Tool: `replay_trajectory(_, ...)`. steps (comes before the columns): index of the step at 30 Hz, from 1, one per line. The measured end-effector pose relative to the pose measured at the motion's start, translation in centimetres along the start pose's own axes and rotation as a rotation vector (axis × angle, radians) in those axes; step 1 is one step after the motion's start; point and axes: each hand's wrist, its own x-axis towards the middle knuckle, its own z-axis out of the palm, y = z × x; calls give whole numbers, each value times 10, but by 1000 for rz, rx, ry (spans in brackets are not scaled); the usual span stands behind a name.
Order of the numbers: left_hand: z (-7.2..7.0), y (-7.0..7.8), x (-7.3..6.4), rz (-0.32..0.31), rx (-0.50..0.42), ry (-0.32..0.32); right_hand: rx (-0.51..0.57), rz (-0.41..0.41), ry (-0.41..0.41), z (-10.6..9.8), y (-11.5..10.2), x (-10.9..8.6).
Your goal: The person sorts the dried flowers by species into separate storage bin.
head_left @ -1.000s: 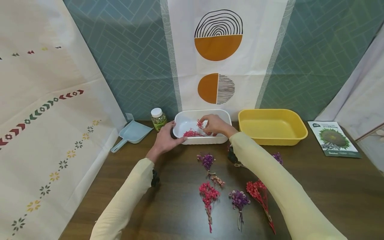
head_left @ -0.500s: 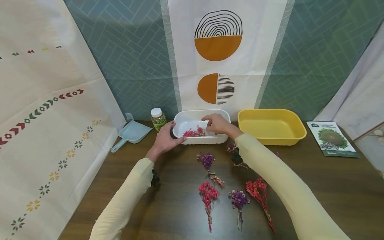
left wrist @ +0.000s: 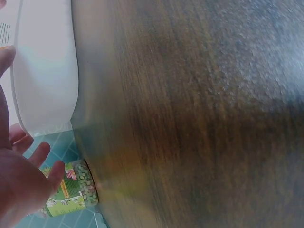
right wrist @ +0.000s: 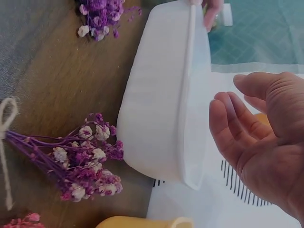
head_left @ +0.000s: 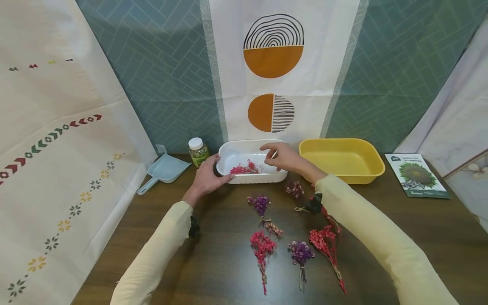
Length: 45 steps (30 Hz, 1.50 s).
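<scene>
A white plastic tub (head_left: pixel 259 179) stands at the back of the table, with a pink dried-flower bunch (head_left: pixel 245 168) lying inside. My left hand (head_left: pixel 207 176) holds its left end, thumb at the front rim; in the left wrist view the other fingers are spread. Over the tub's right side hovers my right hand (head_left: pixel 286 156). Its fingers are loosely bent with nothing between them, as the right wrist view shows. Below the right forearm lies a purple and white dried-flower bunch (right wrist: pixel 90 161) tied with twine.
Several flower bunches lie in front: purple (head_left: pixel 260 205), peach (head_left: pixel 273 229), pink (head_left: pixel 262 245), another purple (head_left: pixel 301 253), and red-pink (head_left: pixel 328 243). A yellow tub (head_left: pixel 343 179), seed packet (head_left: pixel 417 176), pellet jar (head_left: pixel 198 152) and blue dustpan (head_left: pixel 167 167) line the back.
My right hand has let go of the pink flowers, which now lie in the white tub, and has lifted and drawn back to the right. The left hand stays at the tub.
</scene>
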Motion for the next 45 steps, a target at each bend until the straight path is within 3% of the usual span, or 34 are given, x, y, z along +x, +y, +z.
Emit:
replay_trajectory(13, 0, 0, -1, -13, -7, -2, 157, 0, -13, -8, -7, -42)
replay_trajectory(22, 0, 2, -1, -15, -12, -8, 218, 15, 26, -22, -2, -77)
replay_trajectory(32, 2, -2, 1, 5, 10, 2, 210, 93, 86, -32, 14, -125)
replay_trajectory(45, 2, -2, 1, 15, 11, 9, 213, 165, 136, -25, 36, -181)
